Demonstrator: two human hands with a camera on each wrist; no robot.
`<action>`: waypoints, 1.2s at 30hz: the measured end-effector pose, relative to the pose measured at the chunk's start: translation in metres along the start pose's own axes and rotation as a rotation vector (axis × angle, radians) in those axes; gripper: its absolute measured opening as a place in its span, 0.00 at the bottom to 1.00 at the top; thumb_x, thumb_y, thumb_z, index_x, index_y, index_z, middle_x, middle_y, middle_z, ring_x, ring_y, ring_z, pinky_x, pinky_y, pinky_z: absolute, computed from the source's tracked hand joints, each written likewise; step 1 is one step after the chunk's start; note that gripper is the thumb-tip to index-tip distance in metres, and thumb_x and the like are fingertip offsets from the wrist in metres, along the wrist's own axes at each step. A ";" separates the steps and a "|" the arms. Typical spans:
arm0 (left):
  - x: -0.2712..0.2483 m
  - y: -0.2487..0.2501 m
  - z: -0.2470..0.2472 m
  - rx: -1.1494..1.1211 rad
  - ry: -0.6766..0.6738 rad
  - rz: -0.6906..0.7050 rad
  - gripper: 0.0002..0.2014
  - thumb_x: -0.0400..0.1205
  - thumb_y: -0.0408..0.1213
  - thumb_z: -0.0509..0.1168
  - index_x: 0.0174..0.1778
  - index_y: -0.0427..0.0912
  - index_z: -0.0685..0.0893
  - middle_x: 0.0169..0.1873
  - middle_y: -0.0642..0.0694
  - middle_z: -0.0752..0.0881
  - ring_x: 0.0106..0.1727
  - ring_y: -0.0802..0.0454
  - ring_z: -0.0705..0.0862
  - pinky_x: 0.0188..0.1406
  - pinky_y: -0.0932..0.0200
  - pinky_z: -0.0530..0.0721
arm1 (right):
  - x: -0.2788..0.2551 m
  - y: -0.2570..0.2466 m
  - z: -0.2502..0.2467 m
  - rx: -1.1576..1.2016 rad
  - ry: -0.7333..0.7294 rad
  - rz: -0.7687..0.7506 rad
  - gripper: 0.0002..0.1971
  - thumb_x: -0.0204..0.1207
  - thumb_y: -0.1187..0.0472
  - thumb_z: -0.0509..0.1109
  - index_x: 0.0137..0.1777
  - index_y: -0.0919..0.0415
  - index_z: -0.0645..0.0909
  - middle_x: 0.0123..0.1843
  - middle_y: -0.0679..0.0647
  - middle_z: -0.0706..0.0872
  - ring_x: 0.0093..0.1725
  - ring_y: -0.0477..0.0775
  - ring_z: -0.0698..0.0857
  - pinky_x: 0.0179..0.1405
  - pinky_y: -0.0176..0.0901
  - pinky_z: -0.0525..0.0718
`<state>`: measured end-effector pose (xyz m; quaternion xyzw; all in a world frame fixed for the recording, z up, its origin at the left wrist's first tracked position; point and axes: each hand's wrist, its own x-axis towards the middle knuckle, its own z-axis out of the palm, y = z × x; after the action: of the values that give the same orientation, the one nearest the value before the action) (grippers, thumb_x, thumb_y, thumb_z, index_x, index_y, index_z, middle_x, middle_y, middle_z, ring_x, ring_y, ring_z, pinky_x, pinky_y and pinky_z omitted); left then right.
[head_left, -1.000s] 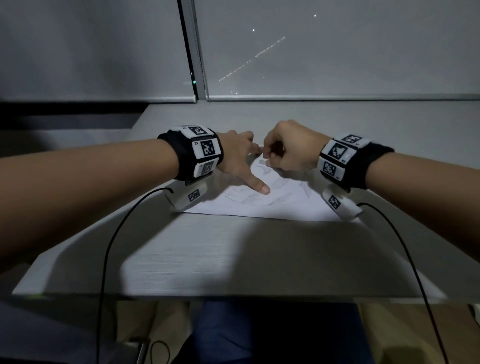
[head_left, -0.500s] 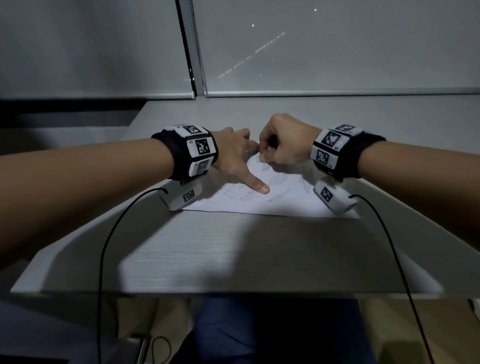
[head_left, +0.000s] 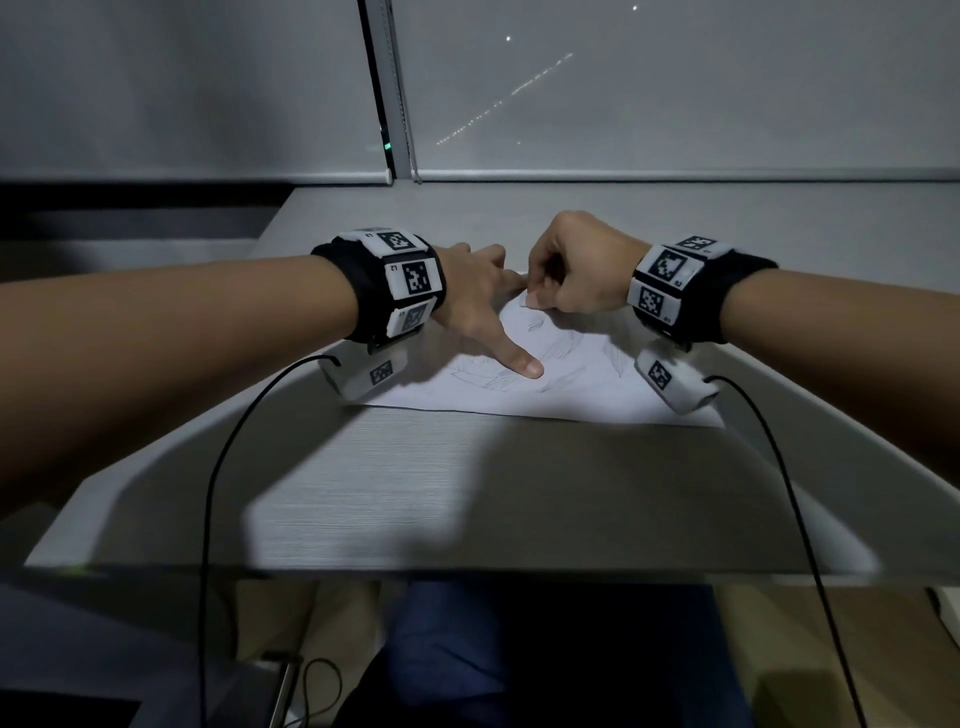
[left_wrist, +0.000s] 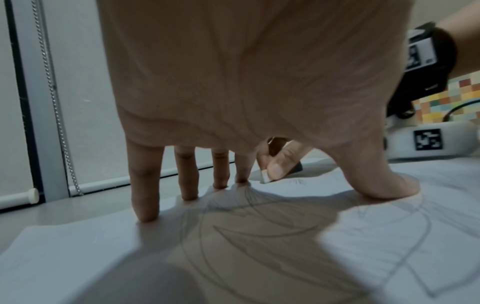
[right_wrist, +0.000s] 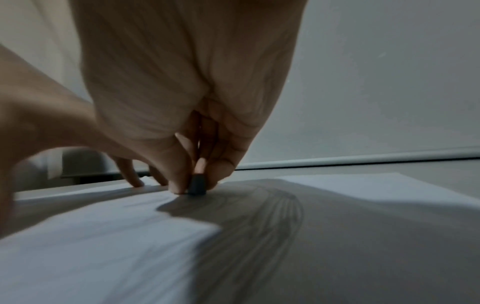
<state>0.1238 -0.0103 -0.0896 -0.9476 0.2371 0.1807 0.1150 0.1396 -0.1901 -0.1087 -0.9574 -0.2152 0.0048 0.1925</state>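
Head view shows the left hand (head_left: 475, 304) spread, its straight fingers and thumb pressing the white sheet of paper with a pencil sketch (head_left: 597, 387) onto the grey wooden table (head_left: 415, 493). At the sheet's far part, the right hand (head_left: 579, 270) pinches a small white and dark eraser (left_wrist: 265, 177) between curled fingertips, with the eraser's tip touching the paper.

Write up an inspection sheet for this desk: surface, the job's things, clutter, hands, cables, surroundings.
surface: grey wood-grain desk, partly in shadow.
job's things: paper with a pencil drawing lies flat on the desk; small eraser has its tip on the paper's far part.
clutter: nothing seen.
hands: left hand presses the paper with spread, straight fingers; right hand pinches the eraser.
cables: left cable and right cable, both black, run from the wrists off the desk's near edge.
surroundings: blinds are down behind the desk, with a bead chain hanging.
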 end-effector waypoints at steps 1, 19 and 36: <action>0.000 0.000 0.000 0.000 0.004 0.002 0.60 0.66 0.88 0.65 0.92 0.64 0.61 0.68 0.48 0.72 0.76 0.37 0.73 0.71 0.36 0.78 | -0.001 -0.001 0.002 -0.008 0.015 0.005 0.05 0.75 0.61 0.82 0.38 0.58 0.93 0.31 0.46 0.90 0.31 0.48 0.87 0.37 0.40 0.84; 0.006 0.000 -0.004 -0.045 -0.047 -0.014 0.57 0.53 0.93 0.66 0.83 0.86 0.62 0.60 0.52 0.72 0.72 0.36 0.76 0.66 0.35 0.79 | -0.027 -0.009 0.001 -0.042 -0.091 -0.071 0.06 0.76 0.59 0.81 0.38 0.57 0.92 0.30 0.48 0.90 0.28 0.43 0.85 0.35 0.40 0.87; 0.006 0.004 -0.002 -0.045 -0.029 -0.023 0.57 0.60 0.90 0.68 0.87 0.82 0.59 0.65 0.50 0.71 0.75 0.36 0.75 0.61 0.38 0.77 | -0.019 -0.006 -0.004 -0.047 -0.052 -0.051 0.06 0.75 0.57 0.84 0.39 0.57 0.92 0.29 0.45 0.89 0.28 0.42 0.85 0.35 0.39 0.85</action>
<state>0.1278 -0.0165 -0.0907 -0.9498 0.2205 0.1983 0.0992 0.1201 -0.1939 -0.1043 -0.9555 -0.2443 0.0195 0.1642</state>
